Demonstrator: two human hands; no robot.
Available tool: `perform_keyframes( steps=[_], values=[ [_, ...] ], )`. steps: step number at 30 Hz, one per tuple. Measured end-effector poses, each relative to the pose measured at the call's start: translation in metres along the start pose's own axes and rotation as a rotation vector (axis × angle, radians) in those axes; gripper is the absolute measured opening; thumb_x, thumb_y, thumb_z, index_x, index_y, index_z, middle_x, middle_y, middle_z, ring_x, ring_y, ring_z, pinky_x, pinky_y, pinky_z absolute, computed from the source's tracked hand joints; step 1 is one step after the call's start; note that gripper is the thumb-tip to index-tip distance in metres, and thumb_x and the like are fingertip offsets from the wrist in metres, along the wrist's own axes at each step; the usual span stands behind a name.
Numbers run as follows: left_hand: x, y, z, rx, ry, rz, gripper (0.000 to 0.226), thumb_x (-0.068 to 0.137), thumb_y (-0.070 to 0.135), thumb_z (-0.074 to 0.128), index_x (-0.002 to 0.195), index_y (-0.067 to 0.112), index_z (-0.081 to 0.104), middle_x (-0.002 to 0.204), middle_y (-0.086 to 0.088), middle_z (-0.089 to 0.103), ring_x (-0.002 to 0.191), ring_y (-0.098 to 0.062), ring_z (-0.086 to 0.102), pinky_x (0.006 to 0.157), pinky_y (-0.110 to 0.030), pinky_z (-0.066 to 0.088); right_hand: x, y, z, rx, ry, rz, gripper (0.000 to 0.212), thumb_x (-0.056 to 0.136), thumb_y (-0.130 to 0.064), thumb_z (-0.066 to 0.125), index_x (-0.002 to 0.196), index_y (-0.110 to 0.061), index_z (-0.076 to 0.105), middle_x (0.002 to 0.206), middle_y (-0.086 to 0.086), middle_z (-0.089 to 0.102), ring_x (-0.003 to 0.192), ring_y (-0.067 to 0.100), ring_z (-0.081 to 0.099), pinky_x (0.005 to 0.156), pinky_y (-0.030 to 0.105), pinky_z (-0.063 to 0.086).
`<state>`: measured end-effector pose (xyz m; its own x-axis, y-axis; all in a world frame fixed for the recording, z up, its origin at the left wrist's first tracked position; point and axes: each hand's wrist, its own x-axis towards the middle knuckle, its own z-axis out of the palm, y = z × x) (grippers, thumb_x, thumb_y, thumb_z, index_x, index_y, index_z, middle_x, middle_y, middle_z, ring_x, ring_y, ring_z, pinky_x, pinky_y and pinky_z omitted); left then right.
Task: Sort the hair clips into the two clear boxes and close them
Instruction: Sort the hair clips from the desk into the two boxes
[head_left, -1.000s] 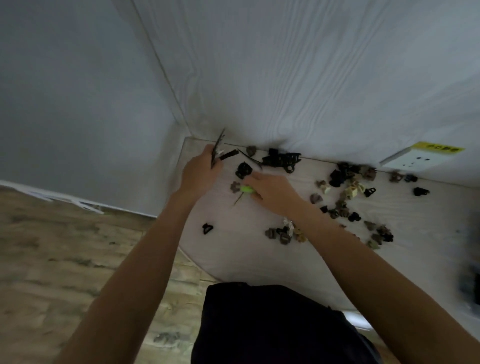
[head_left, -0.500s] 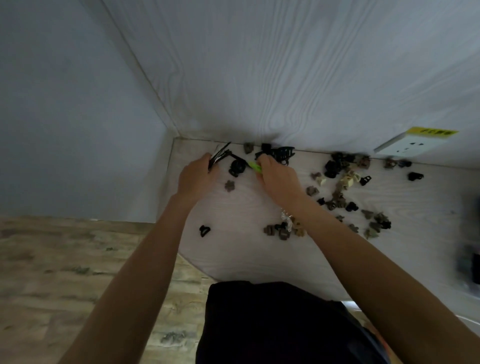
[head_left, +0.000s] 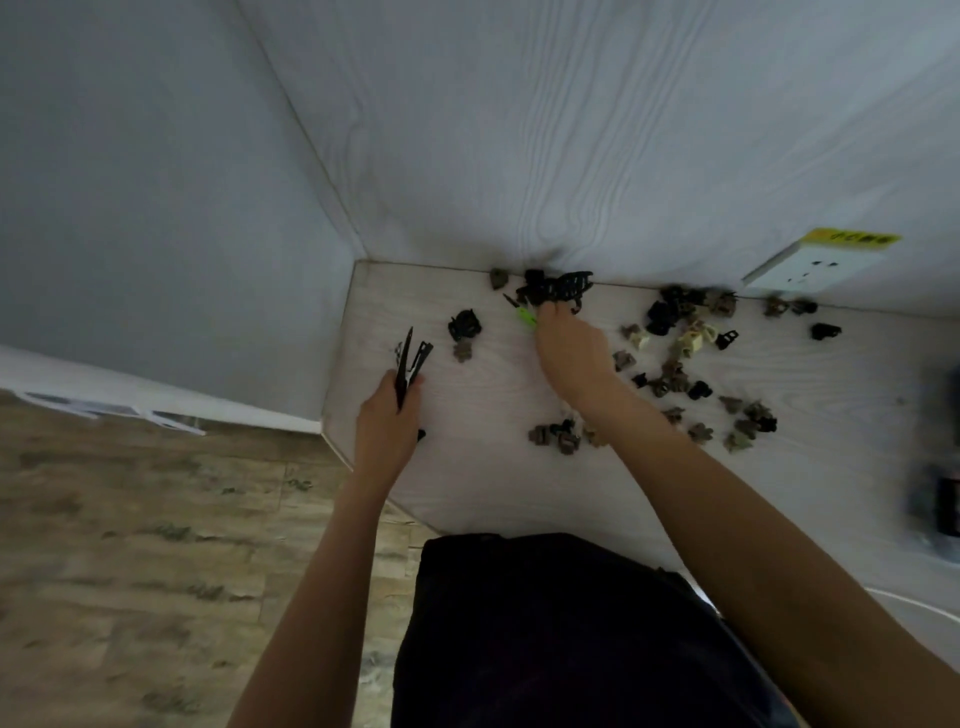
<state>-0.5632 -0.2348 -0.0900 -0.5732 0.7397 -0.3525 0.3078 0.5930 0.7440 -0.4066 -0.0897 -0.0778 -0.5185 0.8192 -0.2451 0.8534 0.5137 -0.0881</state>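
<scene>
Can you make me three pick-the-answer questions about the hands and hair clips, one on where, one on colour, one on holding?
1. Where is the big black claw clip?
A by the wall
B on the floor
C at the near table edge

2. What colour is the clip at the right hand?
A red
B bright green
C blue

3. What does the left hand do?
A lies flat
B points
C grips long black clips

Answers: 1 A, it touches the wall; 2 B, green clip at the fingertips; 3 C, clips stick out of the fist.

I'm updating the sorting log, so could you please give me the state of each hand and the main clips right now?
left hand: grips a bundle of long black clips
right hand: holds a green clip
large black claw clip: loose by the wall
small clips: scattered, unsorted
</scene>
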Motion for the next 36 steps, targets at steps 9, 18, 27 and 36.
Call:
perform_keyframes(
  steps=[9, 18, 27, 36],
  values=[
    [-0.043, 0.048, 0.047, 0.152, -0.261, 0.179, 0.023, 0.094, 0.033, 0.047, 0.083, 0.012, 0.048, 0.064, 0.002, 0.049, 0.06, -0.018, 0.049, 0.056, -0.033, 0.035, -0.168, 0.1, -0.014, 0.794, 0.136, 0.408, 0.028, 0.096, -0.025, 0.045, 0.07, -0.015, 0.048, 0.064, 0.002, 0.047, 0.06, 0.018, 0.048, 0.054, 0.028, 0.033],
    [-0.128, 0.127, 0.181, 0.182, -0.645, 0.456, 0.014, 0.099, 0.027, 0.037, 0.101, 0.015, 0.045, 0.062, 0.001, 0.041, 0.052, -0.015, 0.041, 0.052, -0.031, 0.029, -0.299, 0.267, -0.02, 0.48, 0.547, 0.78, 0.031, 0.092, -0.02, 0.049, 0.104, 0.008, 0.054, 0.104, 0.032, 0.054, 0.089, 0.041, 0.055, 0.072, 0.041, 0.04],
    [-0.212, 0.201, 0.305, 0.305, -0.532, 0.812, 0.02, 0.098, 0.026, 0.042, 0.106, 0.011, 0.053, 0.082, 0.005, 0.045, 0.067, -0.009, 0.042, 0.059, -0.019, 0.025, -0.309, 0.407, -0.017, 0.228, 0.143, 0.447, 0.034, 0.093, -0.023, 0.051, 0.125, -0.013, 0.053, 0.12, 0.019, 0.052, 0.101, 0.038, 0.056, 0.077, 0.04, 0.045],
    [-0.242, 0.255, 0.388, 0.583, -0.516, 0.942, 0.035, 0.094, 0.018, 0.048, 0.127, 0.008, 0.05, 0.125, -0.012, 0.053, 0.113, -0.025, 0.05, 0.089, -0.031, 0.042, -0.332, 0.451, -0.027, 0.494, 0.197, 0.324, 0.04, 0.088, -0.002, 0.052, 0.128, -0.003, 0.049, 0.119, 0.024, 0.05, 0.109, 0.036, 0.05, 0.085, 0.04, 0.041]
  ],
)
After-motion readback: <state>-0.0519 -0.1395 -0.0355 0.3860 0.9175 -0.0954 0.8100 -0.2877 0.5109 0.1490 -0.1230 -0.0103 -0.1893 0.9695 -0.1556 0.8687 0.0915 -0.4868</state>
